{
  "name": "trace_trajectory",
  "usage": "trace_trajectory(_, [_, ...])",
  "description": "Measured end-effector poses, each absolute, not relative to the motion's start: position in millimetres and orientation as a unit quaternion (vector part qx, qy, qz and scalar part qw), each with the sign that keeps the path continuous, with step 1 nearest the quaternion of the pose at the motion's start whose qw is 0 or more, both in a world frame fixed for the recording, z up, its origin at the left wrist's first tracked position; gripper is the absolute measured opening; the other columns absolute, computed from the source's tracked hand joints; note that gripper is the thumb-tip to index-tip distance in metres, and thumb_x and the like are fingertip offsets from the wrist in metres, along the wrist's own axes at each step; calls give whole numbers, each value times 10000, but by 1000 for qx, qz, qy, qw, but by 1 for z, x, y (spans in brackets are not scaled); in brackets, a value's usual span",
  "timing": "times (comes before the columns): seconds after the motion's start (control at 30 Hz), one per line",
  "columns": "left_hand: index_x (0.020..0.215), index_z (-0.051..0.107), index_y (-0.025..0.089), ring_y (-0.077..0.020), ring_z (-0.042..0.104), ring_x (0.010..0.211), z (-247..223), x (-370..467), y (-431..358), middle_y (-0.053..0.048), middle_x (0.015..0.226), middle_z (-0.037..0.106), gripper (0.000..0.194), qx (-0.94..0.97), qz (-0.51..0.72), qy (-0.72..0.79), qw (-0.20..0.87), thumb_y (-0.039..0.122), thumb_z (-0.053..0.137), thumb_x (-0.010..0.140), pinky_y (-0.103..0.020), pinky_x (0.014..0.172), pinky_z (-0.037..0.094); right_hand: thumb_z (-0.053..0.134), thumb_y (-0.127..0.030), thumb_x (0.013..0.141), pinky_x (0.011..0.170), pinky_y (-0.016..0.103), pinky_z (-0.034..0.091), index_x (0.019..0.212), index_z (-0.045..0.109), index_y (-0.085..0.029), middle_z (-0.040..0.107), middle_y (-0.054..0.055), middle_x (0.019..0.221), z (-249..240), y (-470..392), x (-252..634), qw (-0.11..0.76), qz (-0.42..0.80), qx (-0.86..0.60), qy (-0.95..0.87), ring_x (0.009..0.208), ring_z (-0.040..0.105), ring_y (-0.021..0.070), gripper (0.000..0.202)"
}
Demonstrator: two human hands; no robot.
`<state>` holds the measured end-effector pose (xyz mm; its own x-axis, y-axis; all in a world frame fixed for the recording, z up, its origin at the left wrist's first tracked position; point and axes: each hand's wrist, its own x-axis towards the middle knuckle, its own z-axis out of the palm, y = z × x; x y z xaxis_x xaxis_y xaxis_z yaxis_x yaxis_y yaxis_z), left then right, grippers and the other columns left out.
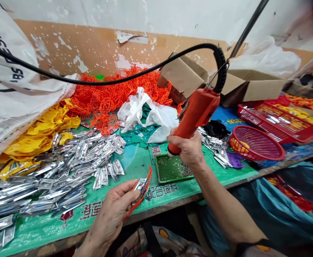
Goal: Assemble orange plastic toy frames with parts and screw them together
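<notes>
My left hand (119,203) pinches an orange plastic part with a silver metal plate (140,185) on it, over the front edge of the green-covered table (135,157). Wrapped round a red electric screwdriver (194,114) is my right hand (188,146). The tool hangs from a black cable and points down, its tip above a green tray (160,169) holding many small metal pieces. The tool does not touch the orange part.
Silver metal plates (78,160) and yellow parts (36,132) lie at left. Behind are orange parts (103,96), a white bag (162,119) and cardboard boxes (263,87). Red baskets (276,151) stand at right. The black cable (119,80) arches across.
</notes>
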<state>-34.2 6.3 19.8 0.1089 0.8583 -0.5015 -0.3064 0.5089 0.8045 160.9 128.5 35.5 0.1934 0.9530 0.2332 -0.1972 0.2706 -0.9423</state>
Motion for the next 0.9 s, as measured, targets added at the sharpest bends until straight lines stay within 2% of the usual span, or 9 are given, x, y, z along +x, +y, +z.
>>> trace_trajectory(0.07, [846, 816, 207, -128, 587, 678, 21, -32, 6, -4, 633, 696, 257, 259, 419, 524, 695, 311, 833, 611, -178, 624, 459, 792, -176, 558, 585, 308, 462, 698, 594, -192, 622, -50, 640, 33, 128, 160, 652, 442, -405, -464, 568, 548, 115, 243])
trace_trajectory(0.13, [826, 819, 204, -126, 570, 653, 24, -31, 7, 20, 502, 603, 243, 254, 420, 530, 691, 303, 835, 605, -169, 609, 450, 796, -168, 560, 576, 294, 458, 677, 610, -191, 626, -49, 632, 30, 128, 159, 655, 445, -400, -461, 565, 552, 112, 221])
trace_trajectory(0.23, [802, 820, 198, -83, 460, 512, 26, -29, 7, 54, 405, 482, 228, 252, 420, 539, 685, 297, 835, 597, -151, 525, 403, 807, -165, 541, 571, 286, 462, 688, 626, -196, 633, -52, 645, 29, 128, 157, 668, 443, -396, -447, 570, 557, 112, 236])
trace_trajectory(0.37, [824, 819, 192, -19, 232, 396, 25, -29, 6, 53, 463, 548, 254, 250, 411, 546, 686, 312, 832, 600, -144, 376, 221, 803, -188, 541, 578, 294, 476, 700, 616, -208, 631, -56, 648, 29, 129, 153, 668, 440, -399, -449, 575, 558, 119, 246])
trace_trajectory(0.47, [829, 819, 188, -15, 205, 392, 24, -29, 6, 48, 466, 554, 273, 245, 412, 549, 685, 325, 838, 593, -152, 352, 139, 812, -187, 542, 569, 284, 473, 701, 616, -207, 630, -57, 652, 29, 127, 151, 665, 446, -398, -447, 571, 554, 114, 254])
trace_trajectory(0.8, [830, 817, 194, -8, 188, 380, 18, -32, 5, 59, 437, 532, 266, 241, 413, 537, 695, 332, 843, 603, -148, 352, 143, 825, -213, 551, 578, 281, 481, 685, 635, -194, 634, -47, 654, 27, 124, 149, 658, 452, -391, -458, 582, 563, 113, 233])
trace_trajectory(0.9, [826, 815, 195, -7, 191, 381, 17, -32, 4, 48, 472, 577, 252, 246, 412, 534, 696, 332, 837, 616, -146, 356, 166, 826, -214, 542, 568, 280, 479, 688, 636, -195, 633, -45, 653, 27, 124, 149, 656, 454, -397, -453, 580, 560, 115, 240])
